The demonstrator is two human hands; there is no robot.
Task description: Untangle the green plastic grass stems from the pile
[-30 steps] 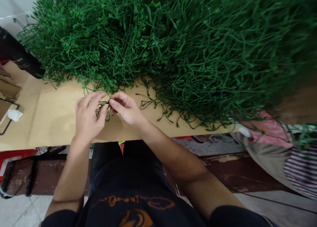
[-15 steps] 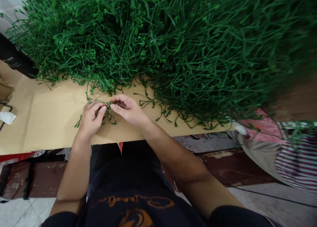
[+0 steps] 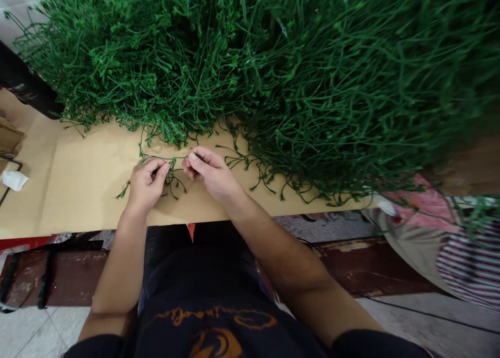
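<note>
A huge heap of thin, dark green, plastic-looking stems (image 3: pixel 242 66) fills the far side, piled back so a strip is left for working on. Under it is a long, flat, tan cardboard-like table top (image 3: pixel 86 186), bare along much of the near left edge. At the near right is a person in a red-and-white striped top (image 3: pixel 469 264), close to the heap's right end. A fat, black, tube-shaped thing (image 3: pixel 31 82) leans at the far left, touching the heap, so it blocks that end. A crumpled pink cloth (image 3: pixel 425 204) lies at the right, with stems over it.

In the middle, the right hand (image 3: pixel 209 170) has thumb and pointing finger pressed together. The left hand (image 3: pixel 148 183) is closed too, pinching a small loose bunch of green stems (image 3: pixel 172 178) just above the table, maybe to keep it steady. Loose stems lie just right of the hands and could snag. A small white paper-like scrap (image 3: pixel 14 180) sits far off left. Smallest is one thin green strand (image 3: pixel 179 158), running between both hands; the right fingers seem to hold its end, perhaps to keep it straight.
</note>
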